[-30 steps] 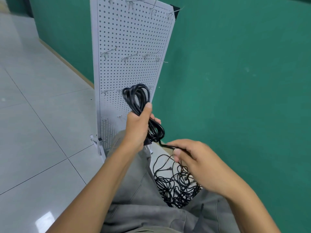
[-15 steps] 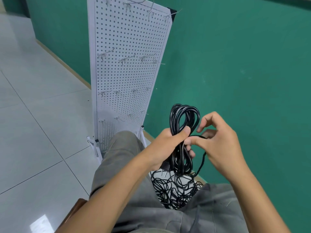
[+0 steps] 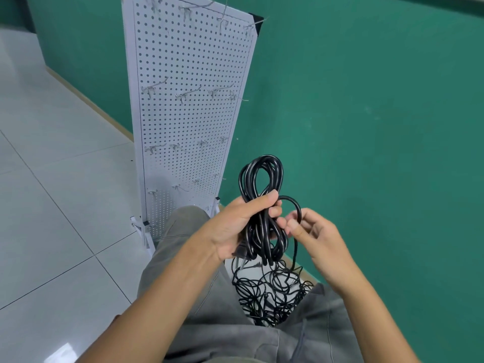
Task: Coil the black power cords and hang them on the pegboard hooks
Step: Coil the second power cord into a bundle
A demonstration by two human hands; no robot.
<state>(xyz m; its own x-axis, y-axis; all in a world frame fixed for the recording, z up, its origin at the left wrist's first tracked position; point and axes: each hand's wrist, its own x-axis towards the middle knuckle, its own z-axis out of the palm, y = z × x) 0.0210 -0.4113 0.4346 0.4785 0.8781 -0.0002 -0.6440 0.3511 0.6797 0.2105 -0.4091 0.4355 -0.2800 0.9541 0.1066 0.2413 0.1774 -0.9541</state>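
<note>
My left hand (image 3: pixel 235 226) grips a coiled black power cord (image 3: pixel 262 179) round its middle, loops standing above and below the fist. A loose end of that cord arcs to the right, where my right hand (image 3: pixel 309 231) pinches it between thumb and fingers. A tangled pile of black cords (image 3: pixel 269 292) lies on the floor between my knees. The white pegboard (image 3: pixel 191 113) stands upright ahead on the left, with rows of bare metal hooks (image 3: pixel 187 94).
A green wall (image 3: pixel 366 127) runs behind and to the right of the pegboard. Grey floor tiles (image 3: pixel 52 192) spread to the left. My grey trouser legs (image 3: pixel 188 271) frame the cord pile. The pegboard's white feet (image 3: pixel 141 229) stick out at its base.
The coil in my left hand moved right, away from the pegboard, and nearer to me. My right hand rose from near the pile to beside the coil, bringing the loose end round it.
</note>
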